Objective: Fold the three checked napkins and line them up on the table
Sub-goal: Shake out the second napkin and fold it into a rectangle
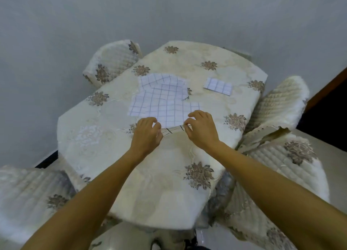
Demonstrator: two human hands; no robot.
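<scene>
Two white napkins with thin dark checks lie overlapped in the middle of the table. The upper napkin (169,109) is spread flat over the rumpled lower napkin (155,81) behind it. My left hand (147,135) and my right hand (200,129) pinch the near edge of the upper napkin at its two corners and lift it slightly off the cloth. A third napkin (218,85) lies folded into a small rectangle at the far right of the table.
The table (105,140) wears a cream tablecloth with brown flower prints. Quilted covered chairs stand at the far left (110,63), right (281,103), near right (281,174) and near left (28,193). A grey wall is behind.
</scene>
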